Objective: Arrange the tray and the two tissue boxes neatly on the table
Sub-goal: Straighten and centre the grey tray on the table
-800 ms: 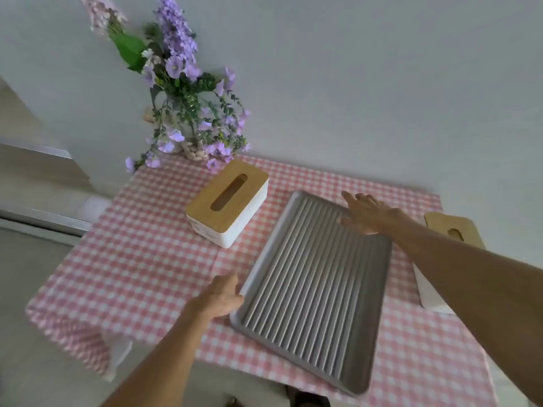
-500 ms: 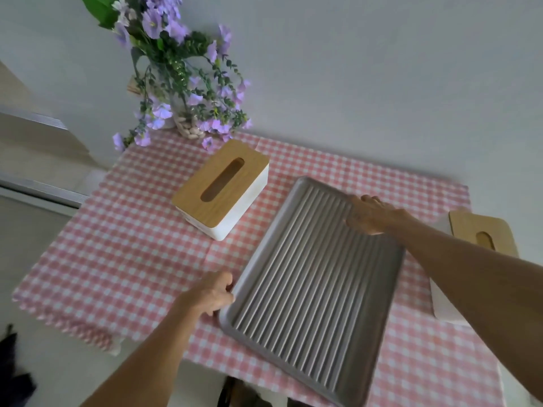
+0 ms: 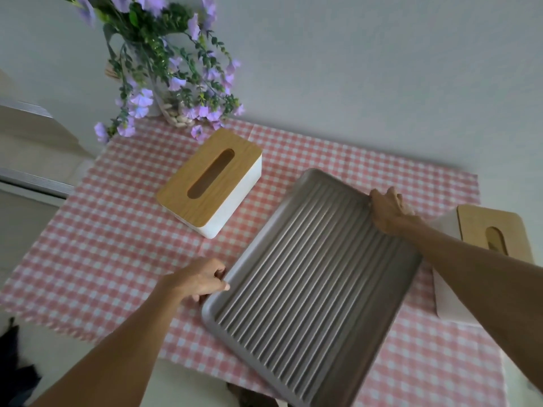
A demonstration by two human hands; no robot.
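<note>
Both hands grasp the ribbed grey tray [image 3: 317, 274]: left hand [image 3: 199, 279] at its near-left edge, right hand [image 3: 388, 210] at its far corner. One tissue box [image 3: 210, 182] sits left of it, another tissue box [image 3: 493, 239] right.

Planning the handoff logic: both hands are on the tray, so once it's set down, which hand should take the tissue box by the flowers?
Left, likely. The left hand grips the tray on the side facing that tissue box, cloth bare between. The right hand would have to cross the tray.
</note>
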